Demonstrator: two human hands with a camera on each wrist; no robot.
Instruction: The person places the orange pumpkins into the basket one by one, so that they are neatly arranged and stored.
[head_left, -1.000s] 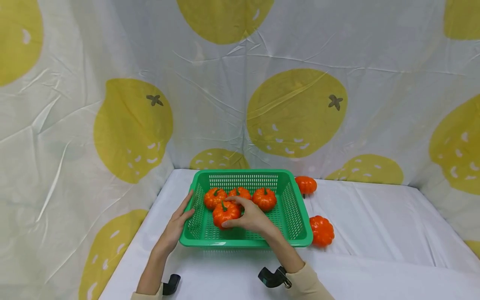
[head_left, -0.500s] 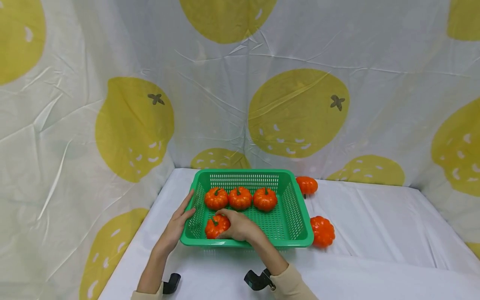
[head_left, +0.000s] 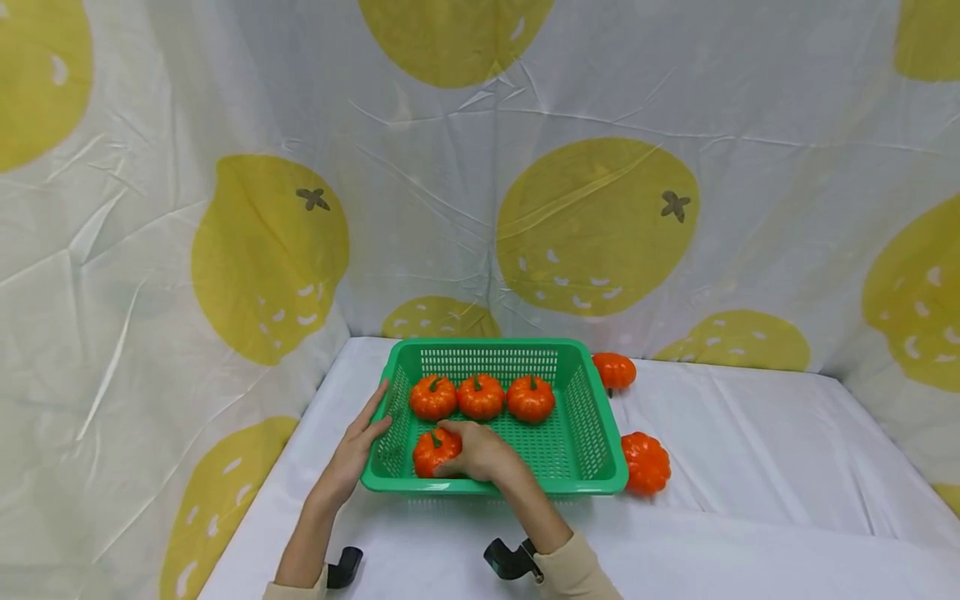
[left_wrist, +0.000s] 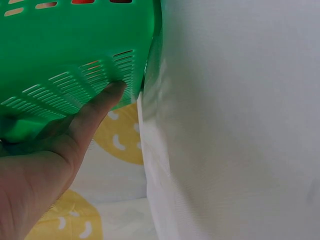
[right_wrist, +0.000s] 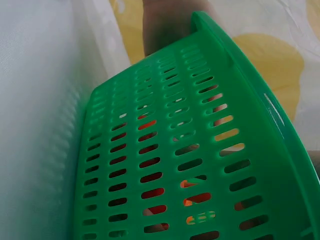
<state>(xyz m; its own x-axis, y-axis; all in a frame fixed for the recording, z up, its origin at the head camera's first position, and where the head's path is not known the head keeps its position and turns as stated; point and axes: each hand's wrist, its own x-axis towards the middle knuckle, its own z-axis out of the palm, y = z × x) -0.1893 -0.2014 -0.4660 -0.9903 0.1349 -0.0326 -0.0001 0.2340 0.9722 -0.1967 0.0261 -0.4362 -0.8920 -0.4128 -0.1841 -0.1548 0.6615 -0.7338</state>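
A green plastic basket (head_left: 585, 485) stands on the white-covered table. Inside it, toward the front left, sits an orange mini pumpkin (head_left: 432, 454) with a green stem. My right hand (head_left: 480, 452) reaches over the front rim and holds this pumpkin between thumb and fingers. Along the back of the basket, three similar pumpkins (head_left: 481, 396) form a row. My left hand (head_left: 352, 454) rests against the basket's left side; in the left wrist view its extended thumb (left_wrist: 102, 102) touches the slotted wall. The basket's wall (right_wrist: 150, 150) mostly hides the right hand's work in the right wrist view.
Right of the basket, two more orange pumpkins lie on the table: one at the back (head_left: 614, 371), one near the front corner (head_left: 645, 464). Lemon-printed cloth (head_left: 420, 208) hangs behind and at the sides.
My right hand has brought the held pumpkin forward and slightly left, away from the back row, to the basket's front left. The left hand has stayed at the basket's side.
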